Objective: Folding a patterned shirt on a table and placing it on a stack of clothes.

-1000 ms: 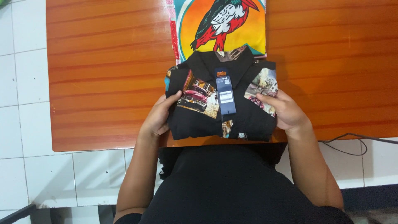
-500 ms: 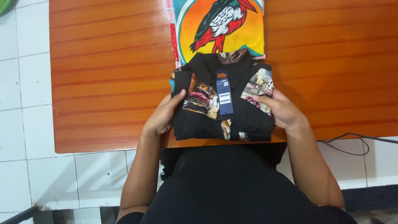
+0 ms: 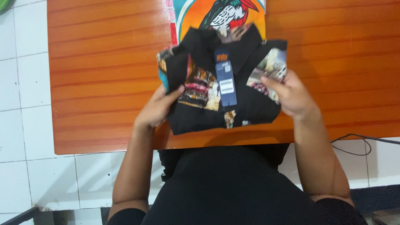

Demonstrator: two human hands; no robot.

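I hold a folded black shirt [image 3: 250, 108] with car-and-street picture patches and a dark blue hang tag [image 3: 226, 81] at its collar. My left hand [image 3: 156, 110] grips its left edge, thumb on top. My right hand [image 3: 291, 98] grips its right edge. The shirt is lifted off the table and its far edge overlaps a folded cloth with a colourful bird print [image 3: 200, 12] lying further back on the orange-brown wooden table [image 3: 104, 75].
White floor tiles [image 3: 25, 125] lie left of and below the table. A thin black cable [image 3: 354, 139] runs across the floor at the right, just past the table's near edge. My dark-clothed torso fills the bottom of the view.
The folded shirt has been raised off the table and moved away from me, both hands still on its sides. It now covers more of the bird-print cloth.
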